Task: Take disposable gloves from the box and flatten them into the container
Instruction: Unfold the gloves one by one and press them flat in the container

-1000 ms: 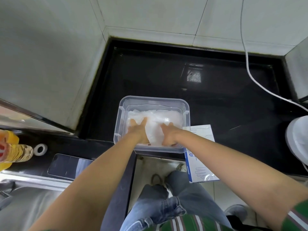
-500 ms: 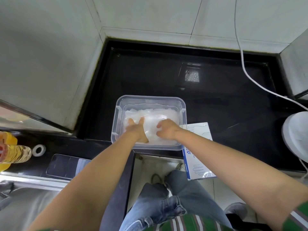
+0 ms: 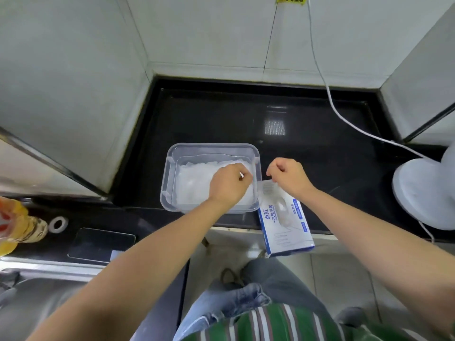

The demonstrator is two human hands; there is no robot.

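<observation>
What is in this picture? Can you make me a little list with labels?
Container: clear container on black counter, gloves piled inside
Glove box: blue-white glove box, right of container, overhanging counter edge
Left hand: left hand with fingers curled, over the gloves
Right hand: right hand with fingers curled, above glove box's far end
Holding a glove: cannot tell

Bottle (image 3: 14,225) cut by left edge, gloves (image 3: 194,183) partly under left hand (image 3: 227,185)
</observation>
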